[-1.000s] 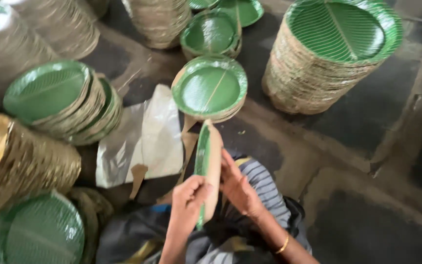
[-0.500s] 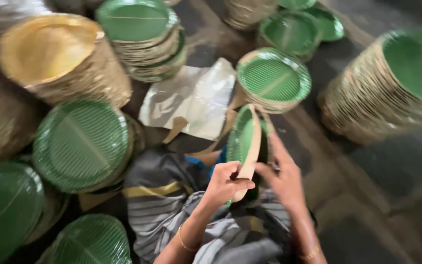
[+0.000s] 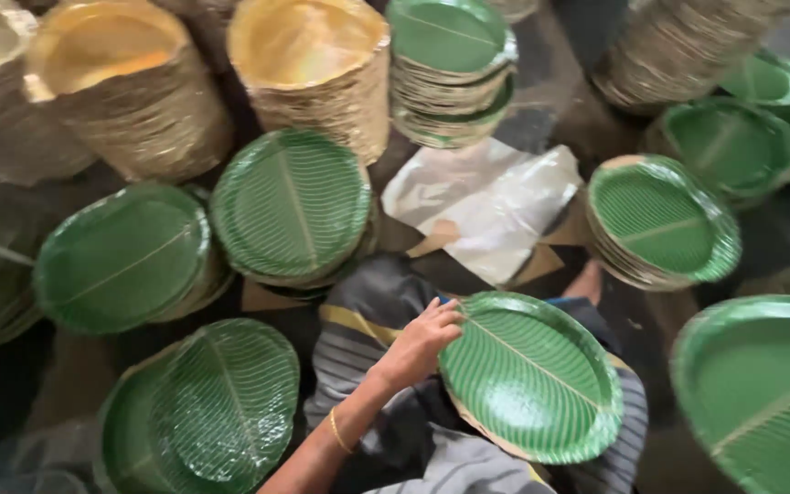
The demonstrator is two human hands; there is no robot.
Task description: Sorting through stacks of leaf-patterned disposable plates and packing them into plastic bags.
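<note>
The left hand [image 3: 418, 343] grips the near rim of a green leaf-print plate [image 3: 532, 375], fingers curled over its edge, and the plate lies face up, slightly tilted, over the person's lap just to the right of that hand. The right hand is hidden (somewhere under or behind the plate, it seems), so whether it holds anything cannot be told. A thin gold bangle [image 3: 335, 430] sits on the left wrist, and beneath hand and plate spreads striped grey cloth [image 3: 358, 320] with a yellow band. Just beyond the hand lies a crumpled white plastic sheet [image 3: 486, 206] on the floor. To the hand's left and forward rests a stack of green plates [image 3: 290, 206], with another stack [image 3: 121, 256] further left and a plastic-wrapped bundle of green plates [image 3: 203, 407] nearer the body on that side. To the right of the held plate stands a low stack [image 3: 665, 220], and a large green plate [image 3: 761, 393] beside it. Farthest ahead rise tall stacks of gold plates [image 3: 308, 55].
</note>
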